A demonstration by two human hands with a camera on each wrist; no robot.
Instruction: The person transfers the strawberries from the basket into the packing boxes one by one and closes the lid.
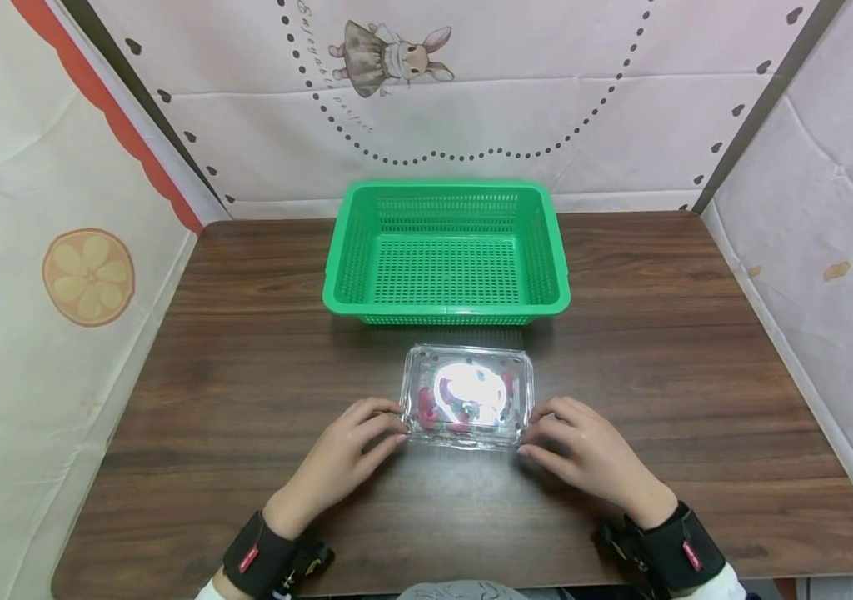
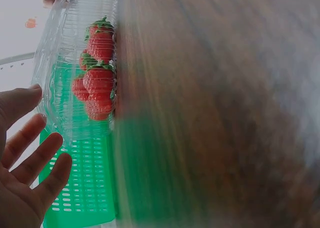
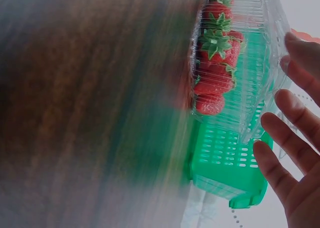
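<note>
A clear plastic clamshell box (image 1: 520, 367), its lid down, lies on the brown table. Red strawberries with green leaves (image 2: 99, 80) show through its walls, while glare whitens much of the lid from above. My left hand (image 1: 351, 450) is at the box's left side, fingers loosely spread with the tips right at the corner. On the opposite side, my right hand (image 1: 587, 450) has its relaxed fingertips close by the near right corner. Both wrist views show the fingers apart and only slightly bent beside the lid's rim.
Behind the box stands a green plastic basket (image 1: 336, 296) with slotted walls. The wood-grain table (image 1: 681, 350) extends to both sides. Printed white cloth (image 1: 501, 125) hangs along the back, with more cloth at left and right.
</note>
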